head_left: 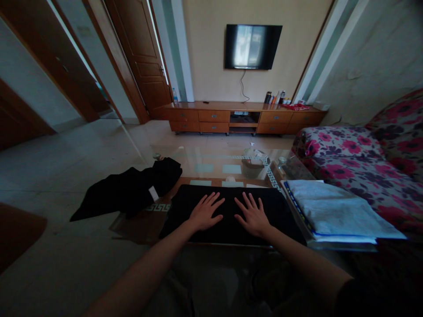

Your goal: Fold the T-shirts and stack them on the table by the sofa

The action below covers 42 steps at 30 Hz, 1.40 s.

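Observation:
A folded black garment [280,215] lies flat on the glass coffee table [211,165] right in front of me. My left hand [205,212] rests palm down on its middle, fingers spread. My right hand [253,215] lies flat beside it on the same cloth, fingers also spread. Neither hand grips anything. A second black garment [128,189], unfolded and with a white label showing, hangs over the table's left edge.
A stack of folded pale cloth [333,211] sits at the table's right end, against a floral sofa [363,158]. Small items and a bowl [253,167] stand at the table's far side. A wooden TV cabinet [244,116] and a wall TV [253,46] are beyond.

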Tool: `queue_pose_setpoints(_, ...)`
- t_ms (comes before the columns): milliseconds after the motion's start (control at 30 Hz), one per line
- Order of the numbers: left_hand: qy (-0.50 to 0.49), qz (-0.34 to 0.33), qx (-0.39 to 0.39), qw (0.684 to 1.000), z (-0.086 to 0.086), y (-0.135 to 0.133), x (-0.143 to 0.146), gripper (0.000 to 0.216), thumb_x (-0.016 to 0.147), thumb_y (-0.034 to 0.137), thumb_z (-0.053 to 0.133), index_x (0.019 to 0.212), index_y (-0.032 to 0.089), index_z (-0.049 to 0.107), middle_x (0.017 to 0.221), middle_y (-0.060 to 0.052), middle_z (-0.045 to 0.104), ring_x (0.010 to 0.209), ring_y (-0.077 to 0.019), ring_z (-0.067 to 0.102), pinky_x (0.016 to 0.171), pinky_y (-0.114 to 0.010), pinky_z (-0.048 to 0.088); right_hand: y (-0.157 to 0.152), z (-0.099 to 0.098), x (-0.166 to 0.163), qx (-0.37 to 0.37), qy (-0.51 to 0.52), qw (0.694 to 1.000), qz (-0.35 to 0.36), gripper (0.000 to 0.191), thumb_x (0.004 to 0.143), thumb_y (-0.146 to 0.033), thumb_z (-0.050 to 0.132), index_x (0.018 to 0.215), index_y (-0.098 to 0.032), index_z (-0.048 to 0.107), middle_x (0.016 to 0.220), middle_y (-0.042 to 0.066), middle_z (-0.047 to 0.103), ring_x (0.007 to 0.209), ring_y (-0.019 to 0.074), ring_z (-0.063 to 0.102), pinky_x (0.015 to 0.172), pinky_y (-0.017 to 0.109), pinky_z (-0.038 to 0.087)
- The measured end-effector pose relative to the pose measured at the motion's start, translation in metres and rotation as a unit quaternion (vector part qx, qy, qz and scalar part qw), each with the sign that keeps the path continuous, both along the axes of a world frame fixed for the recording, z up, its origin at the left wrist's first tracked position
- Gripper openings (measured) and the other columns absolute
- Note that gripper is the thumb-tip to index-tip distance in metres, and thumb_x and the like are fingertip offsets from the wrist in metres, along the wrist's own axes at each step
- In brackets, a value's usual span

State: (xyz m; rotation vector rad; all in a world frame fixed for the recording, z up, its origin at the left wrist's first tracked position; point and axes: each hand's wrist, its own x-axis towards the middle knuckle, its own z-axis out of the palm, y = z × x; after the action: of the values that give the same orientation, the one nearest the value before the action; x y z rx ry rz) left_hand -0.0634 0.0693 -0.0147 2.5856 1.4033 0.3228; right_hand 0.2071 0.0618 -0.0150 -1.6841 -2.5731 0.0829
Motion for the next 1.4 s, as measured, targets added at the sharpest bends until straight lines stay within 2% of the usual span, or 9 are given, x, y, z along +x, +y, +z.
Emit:
queue_pose_setpoints(133,-0.025,0.036,0.015,0.999,-0.002,0.007,-0.007,0.061,0.099,0.054,0.039,0.156,0.031,0.036,0.166,-0.002,0.026,0.153,-0.0215,0.021,0.124,-0.042,0.020,0.008,-0.002,0.006,-0.013,0.019,1.000,-0.017,0.069,0.100,-0.067,0.025,0.161,-0.035,0.023,0.170,0.003,0.002,0.155,0.0318,0.004,0.121,0.059,0.005)
queue_pose_setpoints(333,0.030,0.267,0.088,0.959,-0.008,0.022,-0.053,0.067,0.099,0.053,0.035,0.153,0.015,0.039,0.165,-0.013,0.026,0.155,-0.0288,0.015,0.125,-0.047,0.015,0.043,-0.004,0.064,0.071,0.021,0.980,-0.185,0.067,0.102,-0.058,0.021,0.160,-0.025,0.027,0.170,0.005,0.003,0.155,0.0272,0.003,0.124,0.050,0.006)
queue_pose_setpoints(433,0.065,0.265,0.055,0.961,-0.016,0.026,-0.080,0.072,0.096,0.059,0.037,0.155,0.017,0.036,0.166,-0.011,0.024,0.155,-0.0288,0.015,0.124,-0.046,0.018,0.051,-0.013,0.099,0.046,0.019,0.972,-0.230,0.072,0.100,-0.062,0.023,0.161,-0.022,0.027,0.169,0.009,0.008,0.155,0.0296,0.005,0.123,0.050,0.013)
queue_pose_setpoints(567,0.074,0.230,0.060,0.969,-0.021,0.028,-0.093,0.074,0.097,0.060,0.034,0.158,0.018,0.030,0.168,-0.010,0.019,0.155,-0.0270,0.013,0.124,-0.045,0.017,0.054,-0.025,0.118,0.023,0.028,0.976,-0.216,0.074,0.100,-0.065,0.020,0.161,-0.023,0.024,0.169,0.010,0.013,0.155,0.0281,0.010,0.122,0.047,0.018)
queue_pose_setpoints(767,0.054,0.264,0.066,0.961,-0.017,0.033,-0.083,0.066,0.099,0.054,0.031,0.156,0.019,0.036,0.166,-0.008,0.025,0.154,-0.0255,0.017,0.124,-0.044,0.018,0.056,-0.024,0.109,0.043,0.008,0.972,-0.231,0.073,0.101,-0.061,0.020,0.161,-0.021,0.025,0.169,0.010,0.011,0.155,0.0267,0.007,0.124,0.048,0.011)
queue_pose_setpoints(933,0.034,0.379,0.061,0.923,-0.022,0.034,-0.082,0.069,0.101,0.052,0.024,0.155,0.010,0.035,0.163,-0.017,0.030,0.152,-0.0289,0.025,0.121,-0.046,0.024,0.043,-0.016,0.081,0.080,0.001,0.972,-0.222,0.076,0.100,-0.062,0.021,0.162,-0.017,0.021,0.169,0.011,0.000,0.155,0.0293,-0.001,0.123,0.051,0.005)
queue_pose_setpoints(1167,0.065,0.345,0.041,0.936,-0.032,0.030,-0.094,0.073,0.100,0.054,0.025,0.157,0.009,0.028,0.164,-0.018,0.026,0.153,-0.0305,0.021,0.121,-0.047,0.022,0.031,-0.020,0.060,0.031,-0.003,0.973,-0.228,0.078,0.098,-0.069,0.018,0.162,-0.024,0.019,0.169,0.012,0.004,0.154,0.0357,-0.001,0.117,0.067,0.000)
queue_pose_setpoints(1267,0.054,0.349,0.029,0.935,-0.023,0.032,-0.099,0.071,0.098,0.051,0.031,0.156,0.010,0.030,0.163,-0.018,0.030,0.150,-0.0303,0.028,0.119,-0.045,0.027,0.033,-0.021,0.061,0.027,-0.002,0.974,-0.226,0.078,0.098,-0.069,0.017,0.162,-0.024,0.019,0.169,0.013,0.005,0.154,0.0354,-0.002,0.117,0.067,0.000)
queue_pose_setpoints(1400,0.054,0.447,0.020,0.893,-0.001,0.032,-0.109,0.067,0.091,0.050,0.044,0.142,0.008,0.049,0.142,-0.026,0.053,0.134,-0.0375,0.050,0.107,-0.047,0.040,0.036,-0.023,0.064,0.028,0.004,0.974,-0.223,0.078,0.098,-0.069,0.019,0.162,-0.024,0.020,0.169,0.013,0.006,0.154,0.0352,-0.001,0.117,0.067,0.001)
